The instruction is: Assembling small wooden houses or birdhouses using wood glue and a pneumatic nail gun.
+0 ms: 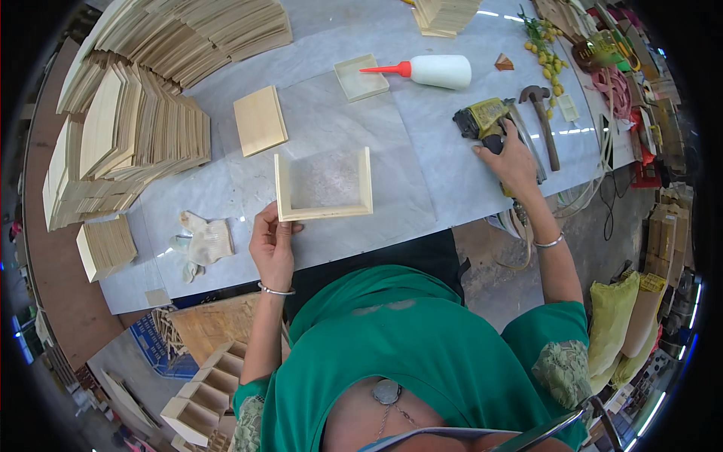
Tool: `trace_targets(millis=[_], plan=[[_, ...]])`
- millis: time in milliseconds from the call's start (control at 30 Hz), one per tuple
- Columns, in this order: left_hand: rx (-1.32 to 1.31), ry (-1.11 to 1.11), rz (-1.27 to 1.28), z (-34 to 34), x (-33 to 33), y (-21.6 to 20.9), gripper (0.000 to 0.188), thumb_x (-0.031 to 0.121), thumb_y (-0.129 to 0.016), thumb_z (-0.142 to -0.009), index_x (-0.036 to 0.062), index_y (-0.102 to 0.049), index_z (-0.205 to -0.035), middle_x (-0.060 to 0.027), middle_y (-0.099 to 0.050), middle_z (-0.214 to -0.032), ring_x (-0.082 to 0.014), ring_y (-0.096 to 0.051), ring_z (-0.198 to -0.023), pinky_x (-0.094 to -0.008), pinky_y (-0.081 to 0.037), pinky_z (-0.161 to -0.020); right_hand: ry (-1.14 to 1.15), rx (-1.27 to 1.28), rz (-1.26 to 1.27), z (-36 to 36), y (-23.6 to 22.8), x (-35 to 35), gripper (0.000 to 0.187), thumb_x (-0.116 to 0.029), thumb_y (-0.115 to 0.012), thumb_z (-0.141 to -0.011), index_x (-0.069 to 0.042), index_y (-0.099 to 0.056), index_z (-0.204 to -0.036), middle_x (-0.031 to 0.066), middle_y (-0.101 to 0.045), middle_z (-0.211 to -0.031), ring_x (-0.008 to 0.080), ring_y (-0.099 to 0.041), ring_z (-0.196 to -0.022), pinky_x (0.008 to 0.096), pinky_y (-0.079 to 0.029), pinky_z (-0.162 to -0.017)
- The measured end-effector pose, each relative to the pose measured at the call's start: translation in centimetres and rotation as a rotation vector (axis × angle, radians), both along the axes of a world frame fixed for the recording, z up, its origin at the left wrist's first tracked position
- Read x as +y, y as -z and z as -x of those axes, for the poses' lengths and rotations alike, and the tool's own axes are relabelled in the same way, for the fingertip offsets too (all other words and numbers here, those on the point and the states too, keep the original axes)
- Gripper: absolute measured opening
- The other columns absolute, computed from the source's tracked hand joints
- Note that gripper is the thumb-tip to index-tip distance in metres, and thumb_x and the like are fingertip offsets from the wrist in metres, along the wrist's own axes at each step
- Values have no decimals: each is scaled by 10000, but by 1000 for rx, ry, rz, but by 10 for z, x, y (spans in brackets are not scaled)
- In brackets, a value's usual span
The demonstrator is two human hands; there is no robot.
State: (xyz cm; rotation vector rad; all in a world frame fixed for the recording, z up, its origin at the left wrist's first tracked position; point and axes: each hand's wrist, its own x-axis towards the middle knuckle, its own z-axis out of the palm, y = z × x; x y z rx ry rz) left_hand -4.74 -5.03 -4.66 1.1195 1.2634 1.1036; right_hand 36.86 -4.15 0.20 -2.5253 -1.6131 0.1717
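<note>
Three joined boards form a U-shaped wooden frame [324,213] near the table's front edge, its open side facing away from me. My left hand [273,245] is closed on its near left corner, thumb in front. To the right, a yellow and black air nail gun [482,118] lies on the table with a hose at its handle. My right hand [518,162] is closed round its handle, thumb and forefinger at the dark grip; the other fingers are partly hidden. Beyond the frame lie a flat square board [260,121] and a shallow tray [355,84], with a white glue bottle [444,71] whose red nozzle overlaps the tray.
Tall stacks of thin boards [143,128] fill the table's left side, with a small block stack [107,247] and a work glove [207,239] nearer. A hammer [541,124] lies right of the nail gun. Finished-looking wooden boxes [203,399] stand low at my left.
</note>
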Motion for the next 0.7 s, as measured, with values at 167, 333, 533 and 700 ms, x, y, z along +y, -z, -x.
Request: trace_targets(millis=[167, 333, 533, 700], plan=[[444, 81, -253, 15, 4, -19, 311, 45, -610, -878, 17, -555, -1183, -122, -573, -1173, -172, -583, -970, -280, -505, -773, -71, 207, -98, -26, -39, 42, 646, -454, -709, -778, 10, -563, -1203, 164, -673, -953, 272, -653, -894, 374, -496, -754], [429, 180, -269, 19, 13, -23, 543, 93, -689, -767, 34, -512, -1277, -129, -516, -1282, -232, -523, -1121, -340, -474, -882, -234, 416, -283, -46, -13, 135, 709, -515, -695, -789, 2, -548, -1252, 157, -635, -1103, 225, -612, -1034, 344, -475, -867], [465, 360, -291, 9, 45, -37, 1005, 225, -798, -649, 60, -248, -1474, -157, -331, -1485, -308, -377, -1329, -414, -371, -1051, -384, 582, 69, -35, 8, 168, 737, -478, -735, -780, -12, -502, -1301, 182, -572, -1216, 271, -548, -1135, 351, -426, -970], [285, 457, -152, 7, 59, -30, 1114, 280, -844, -586, 66, -221, -1484, -155, -364, -1471, -299, -371, -1342, -390, -333, -1093, -473, 460, 113, -13, -9, 147, 791, -433, -828, -669, -11, -506, -1256, 149, -606, -1095, 263, -597, -1009, 346, -477, -840]])
